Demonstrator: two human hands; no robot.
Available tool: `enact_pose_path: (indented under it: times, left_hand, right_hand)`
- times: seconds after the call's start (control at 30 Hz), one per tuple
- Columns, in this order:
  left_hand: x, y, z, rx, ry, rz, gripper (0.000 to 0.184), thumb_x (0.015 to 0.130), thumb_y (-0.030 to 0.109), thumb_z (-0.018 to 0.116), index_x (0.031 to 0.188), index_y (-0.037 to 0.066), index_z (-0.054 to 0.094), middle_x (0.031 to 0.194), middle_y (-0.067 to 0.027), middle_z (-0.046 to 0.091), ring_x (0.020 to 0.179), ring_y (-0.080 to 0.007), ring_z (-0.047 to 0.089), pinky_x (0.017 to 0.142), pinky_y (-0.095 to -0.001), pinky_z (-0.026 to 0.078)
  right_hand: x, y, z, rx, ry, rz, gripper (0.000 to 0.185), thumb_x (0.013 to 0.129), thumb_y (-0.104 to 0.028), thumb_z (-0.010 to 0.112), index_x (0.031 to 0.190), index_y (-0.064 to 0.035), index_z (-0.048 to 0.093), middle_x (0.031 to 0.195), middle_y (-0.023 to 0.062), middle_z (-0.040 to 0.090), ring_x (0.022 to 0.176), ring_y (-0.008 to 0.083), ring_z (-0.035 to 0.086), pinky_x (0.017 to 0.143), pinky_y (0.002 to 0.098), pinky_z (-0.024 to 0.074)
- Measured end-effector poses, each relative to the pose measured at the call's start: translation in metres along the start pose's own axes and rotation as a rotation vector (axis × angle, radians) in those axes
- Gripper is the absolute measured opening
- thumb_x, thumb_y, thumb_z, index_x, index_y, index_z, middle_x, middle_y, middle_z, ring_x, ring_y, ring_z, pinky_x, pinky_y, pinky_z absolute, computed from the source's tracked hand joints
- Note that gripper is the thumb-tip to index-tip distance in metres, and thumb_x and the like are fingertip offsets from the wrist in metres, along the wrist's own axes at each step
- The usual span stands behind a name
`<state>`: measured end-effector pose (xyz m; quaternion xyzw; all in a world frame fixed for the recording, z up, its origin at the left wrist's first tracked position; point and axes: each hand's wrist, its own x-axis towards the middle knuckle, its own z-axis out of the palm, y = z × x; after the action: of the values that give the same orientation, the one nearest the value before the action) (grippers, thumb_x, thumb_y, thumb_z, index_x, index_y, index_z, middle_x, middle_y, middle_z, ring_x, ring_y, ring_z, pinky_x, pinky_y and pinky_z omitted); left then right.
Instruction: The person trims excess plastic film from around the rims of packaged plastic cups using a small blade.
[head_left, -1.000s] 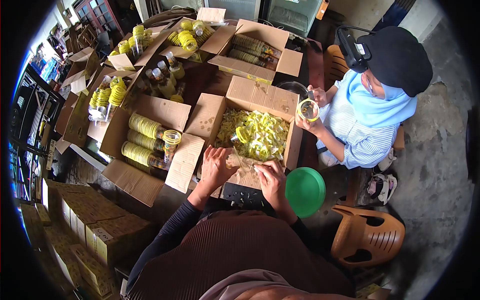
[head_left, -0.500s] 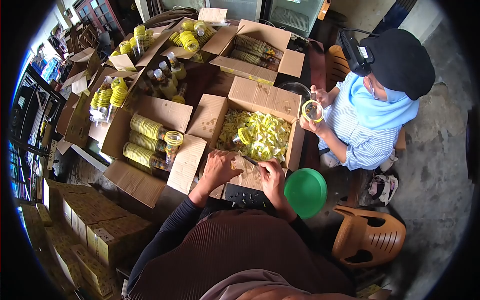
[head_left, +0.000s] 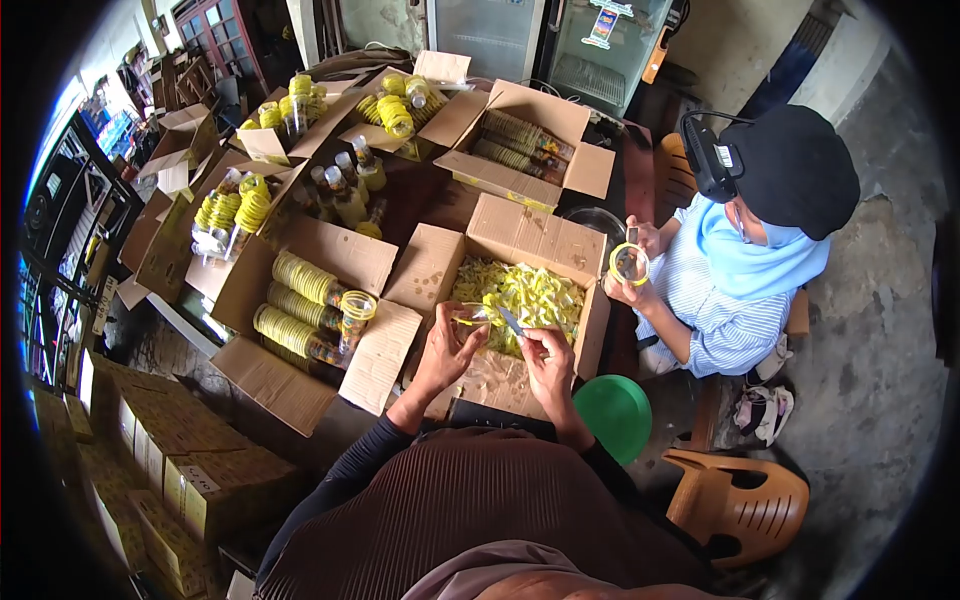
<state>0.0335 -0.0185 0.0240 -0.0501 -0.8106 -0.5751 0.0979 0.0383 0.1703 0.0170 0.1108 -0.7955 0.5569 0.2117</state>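
My left hand [head_left: 446, 352] is closed on a thin yellow ring [head_left: 468, 313], which looks like the rim of a clear plastic lid or cup. In my right hand [head_left: 548, 362] is a small knife [head_left: 511, 322], its grey blade pointing up and left towards the ring. Both hands are over the near side of an open cardboard box [head_left: 545, 228]. Crumpled yellow and clear plastic scraps [head_left: 525, 290] fill much of that box. Left of my hands, stacked yellow-rimmed cups [head_left: 300, 275] lie in another cardboard box [head_left: 375, 345].
A co-worker [head_left: 745, 270] sits at the right, holding a yellow-rimmed cup [head_left: 629, 264]. A green basin [head_left: 613, 420] is by my right forearm, with an orange plastic chair [head_left: 735, 505] below it. More open boxes [head_left: 545, 105] and several bottles [head_left: 345, 200] stand farther back.
Both hands have moved up over the scraps. My left hand now holds the yellow ring, and the knife blade shows more clearly. The view has tilted up slightly.
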Motion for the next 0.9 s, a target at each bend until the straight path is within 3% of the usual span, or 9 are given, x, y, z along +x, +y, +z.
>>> enact_pose_path:
  times: [0.07,0.2,0.27,0.3,0.33,0.4,0.43,0.57,0.9]
  left_hand:
    - [0.002,0.016,-0.005,0.052,-0.134,-0.18,0.043,0.093,0.022,0.065,0.122,-0.002,0.042,0.106,-0.0196,0.062,0.077,-0.0224,0.063,0.07,-0.0333,0.05]
    - [0.002,-0.011,0.011,-0.003,-0.123,-0.007,0.031,0.094,0.019,0.064,0.117,-0.001,0.059,0.117,-0.0162,0.06,0.082,-0.0217,0.062,0.07,-0.0333,0.05]
    - [0.0,-0.011,0.021,0.14,0.101,0.33,0.02,0.094,0.018,0.064,0.106,0.002,0.067,0.116,-0.0156,0.061,0.089,-0.0258,0.063,0.07,-0.0343,0.051]
    - [-0.002,-0.008,0.023,0.126,0.118,0.296,0.016,0.091,0.019,0.066,0.097,0.006,0.072,0.111,-0.0102,0.062,0.1,-0.0281,0.061,0.082,-0.0388,0.048]
    - [-0.004,-0.006,0.02,0.131,0.099,0.298,0.016,0.091,0.019,0.066,0.097,0.006,0.072,0.111,-0.0102,0.062,0.1,-0.0281,0.061,0.082,-0.0388,0.048]
    - [-0.008,0.0,0.014,0.687,0.1,0.381,0.016,0.086,0.024,0.071,0.095,0.01,0.074,0.103,-0.0048,0.062,0.1,-0.0263,0.058,0.093,-0.0434,0.038]
    - [-0.008,0.003,0.015,0.626,0.079,0.302,0.016,0.081,0.026,0.073,0.09,0.013,0.074,0.094,-0.0006,0.062,0.096,-0.0237,0.056,0.095,-0.0463,0.031]
    - [-0.006,0.011,0.014,0.672,0.069,0.362,0.016,0.084,0.026,0.071,0.086,0.01,0.073,0.075,-0.002,0.057,0.083,-0.0214,0.055,0.091,-0.0416,0.032]
    - [-0.01,0.019,0.022,0.68,0.067,0.425,0.012,0.083,0.021,0.069,0.078,0.01,0.068,0.078,-0.0019,0.06,0.081,-0.0209,0.055,0.092,-0.0449,0.032]
  right_hand:
    - [0.0,0.01,0.001,-0.021,0.002,-0.007,0.015,0.083,0.003,0.071,0.097,-0.0011,0.066,0.085,0.0083,0.06,0.064,0.0142,0.059,0.056,0.0254,0.0474]
    - [-0.001,0.015,-0.001,-0.021,0.03,0.013,0.017,0.082,0.004,0.072,0.097,-0.002,0.066,0.085,0.0081,0.06,0.064,0.0143,0.059,0.057,0.0251,0.0471]
    - [-0.003,0.016,-0.004,-0.046,0.028,0.046,0.018,0.081,0.005,0.072,0.096,-0.0019,0.065,0.084,0.0081,0.059,0.065,0.0138,0.059,0.057,0.0248,0.0471]
    - [-0.004,0.016,-0.004,-0.046,0.058,0.049,0.018,0.08,0.005,0.072,0.095,-0.002,0.065,0.083,0.0083,0.059,0.064,0.0152,0.059,0.056,0.0262,0.047]
    - [-0.005,0.015,-0.004,-0.047,0.087,0.05,0.019,0.079,0.006,0.072,0.094,-0.0021,0.065,0.081,0.0085,0.058,0.064,0.0165,0.06,0.056,0.0276,0.0469]
    - [-0.006,0.009,-0.005,-0.108,0.106,-0.006,0.019,0.077,0.005,0.073,0.092,-0.0032,0.065,0.08,0.0085,0.058,0.064,0.0189,0.059,0.055,0.0299,0.0469]
    - [-0.007,0.005,-0.006,-0.174,0.105,-0.074,0.02,0.075,0.005,0.073,0.091,-0.0043,0.065,0.078,0.0085,0.057,0.063,0.0212,0.059,0.055,0.0322,0.0468]
    - [-0.012,-0.004,-0.001,-0.259,0.109,-0.236,0.021,0.071,0.0,0.075,0.089,-0.0075,0.066,0.076,0.0064,0.056,0.065,0.0243,0.058,0.055,0.0357,0.0472]
    - [-0.018,-0.01,0.002,-0.349,-0.004,-0.263,0.016,0.074,-0.002,0.073,0.086,-0.0065,0.065,0.076,0.0072,0.053,0.069,0.026,0.058,0.059,0.0378,0.0476]
